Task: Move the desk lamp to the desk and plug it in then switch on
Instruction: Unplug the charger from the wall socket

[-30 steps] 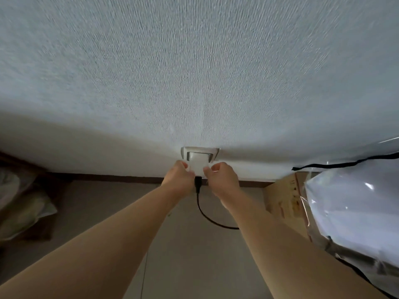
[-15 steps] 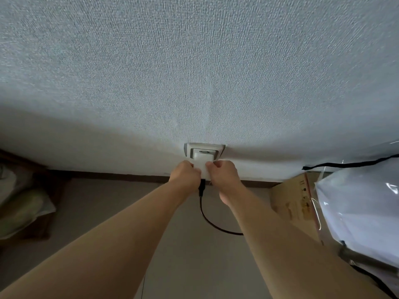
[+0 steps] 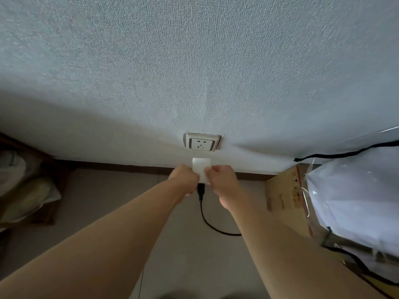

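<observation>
A white wall socket (image 3: 201,144) sits low on the textured wall, its holes uncovered. Just below it I hold a white power adapter (image 3: 201,169) between both hands, apart from the socket. My left hand (image 3: 185,179) pinches its left side and my right hand (image 3: 222,182) grips its right side. A black cable (image 3: 207,219) plugs into the adapter's underside and curves right across the floor behind my right forearm. The lamp itself is out of view.
A brown skirting board (image 3: 121,166) runs along the wall's foot. A cardboard box (image 3: 285,197) and a clear plastic bag with black trim (image 3: 356,195) stand at the right. A dark shelf with pale bundles (image 3: 28,190) is at the left. Tiled floor lies below.
The adapter was pressed against the socket face; now it sits lower, off the socket, and the socket's holes show. Both hands moved down with it.
</observation>
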